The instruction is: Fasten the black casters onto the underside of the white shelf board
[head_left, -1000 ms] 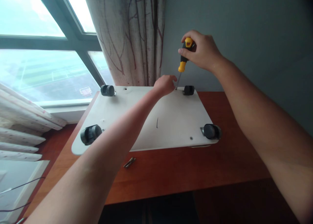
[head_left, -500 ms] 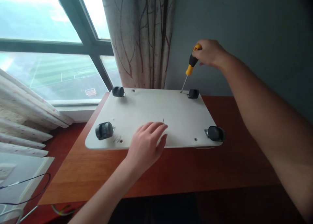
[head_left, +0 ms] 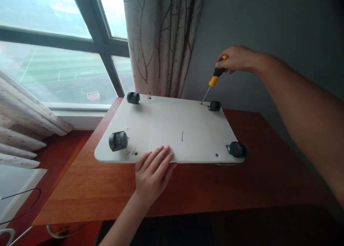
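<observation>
Curling around the handle of a yellow-and-black screwdriver (head_left: 217, 73), the right hand (head_left: 239, 58) holds it aslant, the tip meeting a fastening point (head_left: 201, 103) beside the far-right caster (head_left: 215, 105). The left hand (head_left: 153, 174) grasps no separate object; its fingers lie extended and slightly parted over the near edge of the white board (head_left: 166, 124), though how hard they press cannot be told. As for progress, all four casters stand attached, and the near-right hole (head_left: 216, 155) seems to have a screw head seated in it. The far-right point looks to be in work, while the far-left hole (head_left: 149, 98) and near-left hole (head_left: 136, 154) appear dark and unfilled, so those two seem left. The board lies flat on the reddish-brown wooden table (head_left: 88, 188), casters upward. Its face is smooth and pale, its near corners rounded, with a dark pen stroke (head_left: 182, 136) right of the middle and faint scribbles (head_left: 131, 151) beside the near-left hole.
</observation>
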Motion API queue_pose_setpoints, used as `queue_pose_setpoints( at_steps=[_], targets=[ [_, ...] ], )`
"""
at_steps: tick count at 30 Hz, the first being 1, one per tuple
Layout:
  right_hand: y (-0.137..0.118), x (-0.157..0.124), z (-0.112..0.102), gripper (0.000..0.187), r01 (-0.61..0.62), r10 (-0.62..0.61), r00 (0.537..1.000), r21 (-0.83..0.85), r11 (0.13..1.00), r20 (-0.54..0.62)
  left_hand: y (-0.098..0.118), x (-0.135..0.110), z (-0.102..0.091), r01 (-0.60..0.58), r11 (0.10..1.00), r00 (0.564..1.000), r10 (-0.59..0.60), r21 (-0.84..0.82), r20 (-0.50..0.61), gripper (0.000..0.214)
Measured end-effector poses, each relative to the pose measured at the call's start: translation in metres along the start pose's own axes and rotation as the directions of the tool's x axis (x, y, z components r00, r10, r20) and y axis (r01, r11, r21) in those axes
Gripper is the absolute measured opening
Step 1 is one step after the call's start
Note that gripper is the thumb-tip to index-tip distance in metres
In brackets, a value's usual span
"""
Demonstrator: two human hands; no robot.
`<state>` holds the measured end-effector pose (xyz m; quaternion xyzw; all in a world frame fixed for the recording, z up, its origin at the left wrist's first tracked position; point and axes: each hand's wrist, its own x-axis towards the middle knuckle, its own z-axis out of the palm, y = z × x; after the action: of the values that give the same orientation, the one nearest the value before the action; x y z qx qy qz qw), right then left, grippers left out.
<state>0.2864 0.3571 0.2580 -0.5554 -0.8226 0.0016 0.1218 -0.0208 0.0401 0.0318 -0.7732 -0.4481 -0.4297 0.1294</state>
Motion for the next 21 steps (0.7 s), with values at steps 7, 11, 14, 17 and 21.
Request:
queue_pose_setpoints(
  at_steps=[7,11,14,17,21],
  targets=[
    [-0.043,-0.018,-0.010,0.056,-0.238,0.256,0.966,-0.265,0.934,0.035,-0.002,-0.001,0.004,-0.002,1.000,0.998,0.000,-0.024,-0.068,0.033],
    [-0.058,-0.025,-0.013,0.034,-0.229,0.244,0.959,-0.117,0.966,0.143,-0.001,-0.001,0.006,0.007,0.999,0.995,-0.011,-0.042,-0.097,0.031],
    [-0.064,-0.029,-0.012,0.032,-0.184,0.202,0.975,-0.168,0.968,0.094,-0.001,0.000,0.006,0.003,0.999,0.995,-0.008,-0.047,-0.102,0.032],
    [-0.066,-0.028,-0.009,0.041,-0.209,0.222,0.975,-0.295,0.932,0.008,-0.001,0.000,0.006,0.000,0.999,0.995,-0.006,-0.051,-0.104,0.032],
    [-0.064,-0.021,-0.004,0.039,-0.253,0.267,0.962,-0.188,0.949,0.052,-0.001,0.000,0.006,0.003,0.998,0.995,-0.009,-0.057,-0.104,0.032]
  ],
)
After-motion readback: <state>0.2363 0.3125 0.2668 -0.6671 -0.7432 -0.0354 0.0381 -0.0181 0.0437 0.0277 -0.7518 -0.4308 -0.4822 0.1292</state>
